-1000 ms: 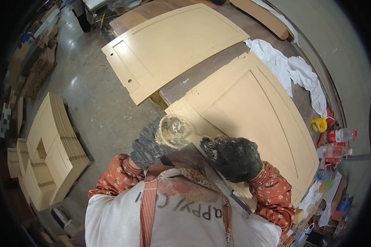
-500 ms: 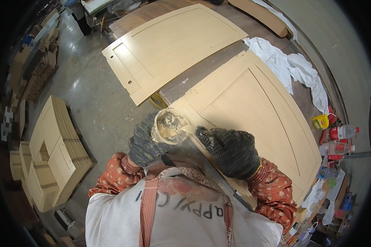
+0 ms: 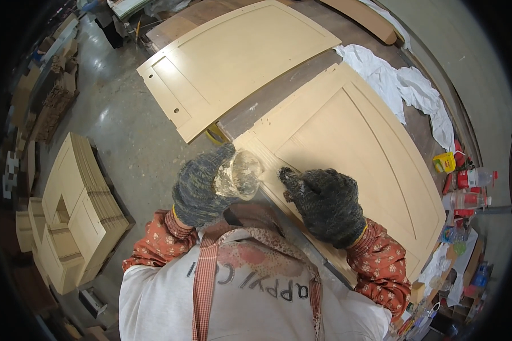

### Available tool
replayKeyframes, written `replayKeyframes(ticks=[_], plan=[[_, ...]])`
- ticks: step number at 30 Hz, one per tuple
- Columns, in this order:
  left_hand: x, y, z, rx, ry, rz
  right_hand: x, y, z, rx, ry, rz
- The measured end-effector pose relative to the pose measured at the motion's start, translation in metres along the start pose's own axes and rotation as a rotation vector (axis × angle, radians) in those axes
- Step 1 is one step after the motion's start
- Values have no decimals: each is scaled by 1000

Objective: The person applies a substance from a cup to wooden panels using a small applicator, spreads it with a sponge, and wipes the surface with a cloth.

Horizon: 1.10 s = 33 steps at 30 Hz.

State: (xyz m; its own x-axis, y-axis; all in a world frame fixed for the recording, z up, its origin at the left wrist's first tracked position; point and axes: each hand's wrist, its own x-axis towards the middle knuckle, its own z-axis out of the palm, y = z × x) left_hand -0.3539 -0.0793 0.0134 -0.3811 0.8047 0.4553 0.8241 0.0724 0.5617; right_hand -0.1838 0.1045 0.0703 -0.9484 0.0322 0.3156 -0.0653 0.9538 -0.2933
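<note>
Cup (image 3: 239, 176) has turned; tilts more

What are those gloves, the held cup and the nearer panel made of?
Gloves: matte knitted yarn, by their flecked texture.
Cup: probably glossy clear plastic, seemingly translucent between pale smears.
Nearer panel: perhaps wood or fibreboard, seemingly painted; its even cream hides the core.

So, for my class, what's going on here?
The person's dark-gloved left hand holds a translucent cup smeared with pale paste. The dark-gloved right hand is beside it, over a flat cream panel with a curved edge; what it grips, if anything, is unclear. A second, similar cream panel lies farther away on the brown table.
</note>
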Motion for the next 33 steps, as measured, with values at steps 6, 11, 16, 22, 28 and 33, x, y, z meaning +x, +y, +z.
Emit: replayKeyframes(ticks=[6, 11, 16, 22, 28, 33], plan=[[0, -6, 6, 115, -27, 64, 0, -1, -1, -23, -101, 37], [-1, -11, 18, -112, -27, -35, -3, 2, -3, -34, -62, 8], [5, -4, 17, -27, -85, -73, 0, 14, -10, -20, -164, 169], [-6, -13, 22, -224, 4, -110, -16, 49, 26, -100, -70, 178], [-13, -12, 16, -211, 84, -184, -8, 51, 40, 41, 41, 132], [-15, -10, 8, -134, 96, -128, -4, 50, 42, 10, -2, 158]])
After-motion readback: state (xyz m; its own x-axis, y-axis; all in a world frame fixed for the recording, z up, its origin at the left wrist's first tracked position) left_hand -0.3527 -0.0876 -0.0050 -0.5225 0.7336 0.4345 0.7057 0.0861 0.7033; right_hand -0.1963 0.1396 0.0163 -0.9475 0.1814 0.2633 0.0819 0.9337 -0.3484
